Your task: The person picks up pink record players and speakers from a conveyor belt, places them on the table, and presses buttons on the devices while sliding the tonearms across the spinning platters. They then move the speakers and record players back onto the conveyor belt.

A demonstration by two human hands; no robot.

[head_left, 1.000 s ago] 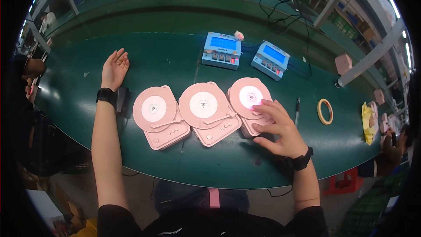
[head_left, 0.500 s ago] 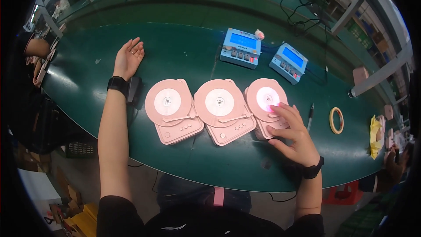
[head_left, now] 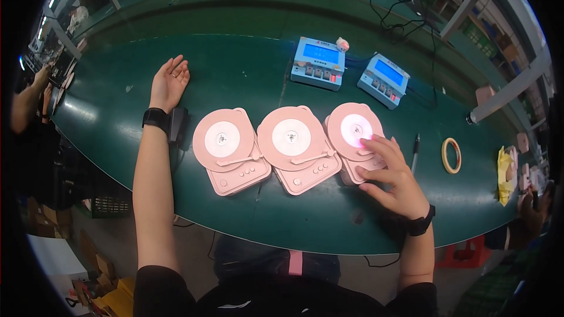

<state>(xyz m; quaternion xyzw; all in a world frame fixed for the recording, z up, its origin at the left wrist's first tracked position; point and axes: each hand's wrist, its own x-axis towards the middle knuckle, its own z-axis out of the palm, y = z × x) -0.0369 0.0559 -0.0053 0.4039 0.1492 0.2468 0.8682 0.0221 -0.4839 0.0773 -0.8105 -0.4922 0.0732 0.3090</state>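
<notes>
Three pink toy record players stand in a row on the green bench: the left record player (head_left: pixel 202 138), the middle record player (head_left: pixel 272 141) and the right record player (head_left: pixel 339 120). Each carries a pink platter with a white centre, a tonearm and small knobs. The right one's white centre glows pinkish. My right hand (head_left: pixel 395 182) rests over that player with fingers spread, fingertips touching its disc and front panel; the fingers partly hide its tonearm and knobs. My left hand (head_left: pixel 170 85) lies palm up on the bench, fingers loosely apart, holding nothing.
Two blue boxes with lit screens, the larger box (head_left: pixel 318 63) and the smaller box (head_left: pixel 383 81), stand behind the players. A pen (head_left: pixel 416 151) and a tape roll (head_left: pixel 451 155) lie at right. A dark block (head_left: pixel 178 126) sits by my left wrist. Other people work at both sides.
My hands keep their poses, the right one still on the right record player. The whole view has shifted slightly. At the far left, another person's arm has moved.
</notes>
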